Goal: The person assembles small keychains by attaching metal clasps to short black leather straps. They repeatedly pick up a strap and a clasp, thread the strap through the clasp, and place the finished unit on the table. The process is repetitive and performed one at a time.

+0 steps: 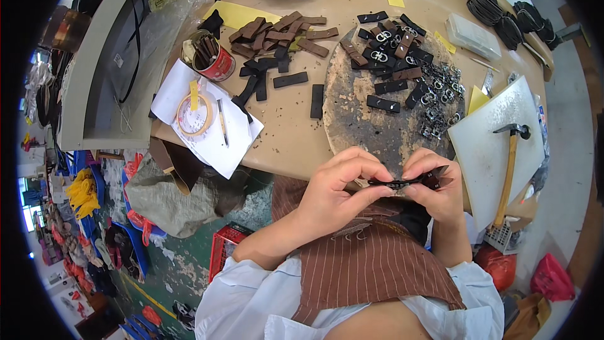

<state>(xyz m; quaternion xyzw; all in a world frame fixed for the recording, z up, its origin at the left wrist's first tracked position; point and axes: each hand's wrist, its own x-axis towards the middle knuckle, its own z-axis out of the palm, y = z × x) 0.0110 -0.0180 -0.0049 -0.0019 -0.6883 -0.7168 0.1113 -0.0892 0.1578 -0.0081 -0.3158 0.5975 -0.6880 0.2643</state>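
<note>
I see my left hand [336, 192] and right hand [434, 186] pinching a thin black leather strap [402, 182] between fingertips, round scuffed board [377, 104] just beyond them, metal buckles [440, 97] past the right, wooden-handled hammer [508, 167] to its right

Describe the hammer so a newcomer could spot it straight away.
Start at the round, stained work board in the middle of the bench, then look right to the white cutting slab. The hammer lies on it, dark metal head up, the only long wooden-handled tool there.
</note>
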